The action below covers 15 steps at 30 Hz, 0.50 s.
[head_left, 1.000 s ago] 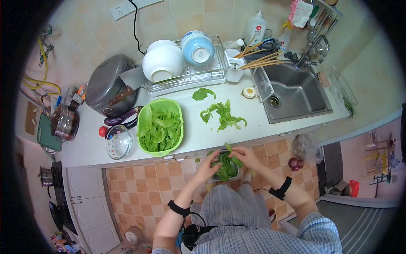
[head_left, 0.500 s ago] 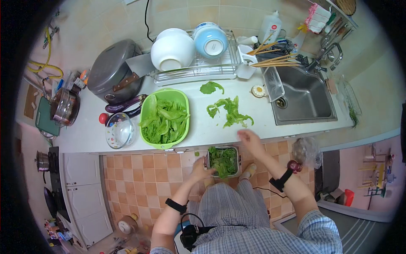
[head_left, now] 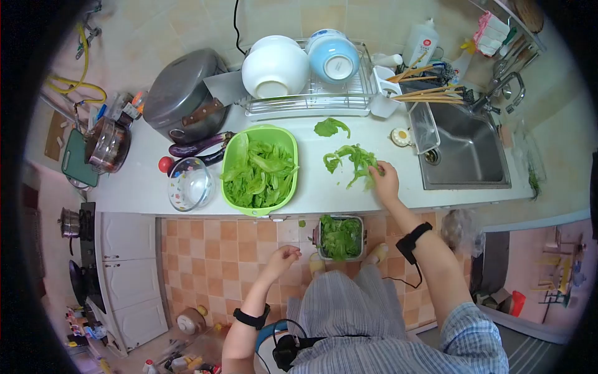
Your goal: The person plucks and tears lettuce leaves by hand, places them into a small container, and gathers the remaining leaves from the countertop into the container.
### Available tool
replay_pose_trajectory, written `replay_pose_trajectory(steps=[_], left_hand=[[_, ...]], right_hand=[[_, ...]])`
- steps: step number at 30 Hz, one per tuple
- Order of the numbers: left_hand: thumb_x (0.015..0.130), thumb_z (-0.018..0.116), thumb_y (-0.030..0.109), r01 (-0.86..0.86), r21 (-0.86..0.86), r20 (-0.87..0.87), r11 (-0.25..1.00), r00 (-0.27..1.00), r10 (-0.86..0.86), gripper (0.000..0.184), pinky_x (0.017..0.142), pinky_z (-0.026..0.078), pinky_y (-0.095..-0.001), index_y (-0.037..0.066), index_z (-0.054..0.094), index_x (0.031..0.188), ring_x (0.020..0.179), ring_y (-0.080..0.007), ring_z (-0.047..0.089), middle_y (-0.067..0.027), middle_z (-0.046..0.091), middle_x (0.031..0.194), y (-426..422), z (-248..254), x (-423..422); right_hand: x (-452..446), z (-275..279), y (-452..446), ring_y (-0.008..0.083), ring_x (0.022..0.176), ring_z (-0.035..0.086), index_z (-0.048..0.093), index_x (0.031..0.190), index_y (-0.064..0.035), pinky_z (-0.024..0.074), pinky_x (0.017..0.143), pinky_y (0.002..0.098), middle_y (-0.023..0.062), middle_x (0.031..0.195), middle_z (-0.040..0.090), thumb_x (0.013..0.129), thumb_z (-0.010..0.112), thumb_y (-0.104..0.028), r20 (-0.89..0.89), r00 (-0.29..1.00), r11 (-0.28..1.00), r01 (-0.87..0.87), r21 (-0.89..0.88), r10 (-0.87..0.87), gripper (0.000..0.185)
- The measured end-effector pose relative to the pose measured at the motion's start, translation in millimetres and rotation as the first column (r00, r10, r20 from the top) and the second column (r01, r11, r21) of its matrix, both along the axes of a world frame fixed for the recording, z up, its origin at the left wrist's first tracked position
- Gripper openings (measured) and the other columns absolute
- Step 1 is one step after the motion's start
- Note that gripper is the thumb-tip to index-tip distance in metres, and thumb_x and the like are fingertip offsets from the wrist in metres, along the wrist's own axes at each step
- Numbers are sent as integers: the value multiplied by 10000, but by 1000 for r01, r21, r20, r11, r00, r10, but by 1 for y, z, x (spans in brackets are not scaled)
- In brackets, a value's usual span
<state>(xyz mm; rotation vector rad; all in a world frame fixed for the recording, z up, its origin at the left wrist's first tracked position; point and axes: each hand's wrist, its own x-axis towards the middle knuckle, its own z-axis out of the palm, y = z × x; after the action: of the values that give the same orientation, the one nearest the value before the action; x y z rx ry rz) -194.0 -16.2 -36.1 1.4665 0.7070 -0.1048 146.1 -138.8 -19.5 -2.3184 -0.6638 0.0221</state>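
My right hand is over the counter with its fingers closed on the right end of some green leaf scraps. A separate leaf piece lies just behind them. My left hand hangs in the air in front of the counter, its fingers curled, and whether it holds anything is too small to tell. To its right, a bin full of leaves stands low by my feet. A green basket heaped with lettuce sits on the counter.
Left of the basket are a glass bowl, eggplants, a tomato and a grey cooker with a cleaver. Bowls stand on a dish rack. At right is the sink.
My right hand has gone from the bin up to the counter and onto the leaf scraps. My left hand has left the bin and moved left. The view has shifted a little.
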Motion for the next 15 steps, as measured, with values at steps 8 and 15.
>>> replay_pose_trajectory(steps=[8,15], left_hand=[[847,475,78,99,15,66,995,993,-100,240,795,445,-263,-61,486,1043,893,-170,558,-114,579,954,-8,18,49],[822,535,82,36,-27,293,999,956,-26,399,796,439,-262,-7,389,1183,917,-141,531,-122,541,1029,-31,41,102]], right_hand=[[-3,45,-24,104,831,547,523,1022,24,414,743,211,59,911,598,860,457,-72,-393,863,747,26,665,319,198],[-49,60,-50,99,741,536,509,1045,8,418,687,211,51,857,594,862,453,-109,-534,681,748,-32,663,502,225]])
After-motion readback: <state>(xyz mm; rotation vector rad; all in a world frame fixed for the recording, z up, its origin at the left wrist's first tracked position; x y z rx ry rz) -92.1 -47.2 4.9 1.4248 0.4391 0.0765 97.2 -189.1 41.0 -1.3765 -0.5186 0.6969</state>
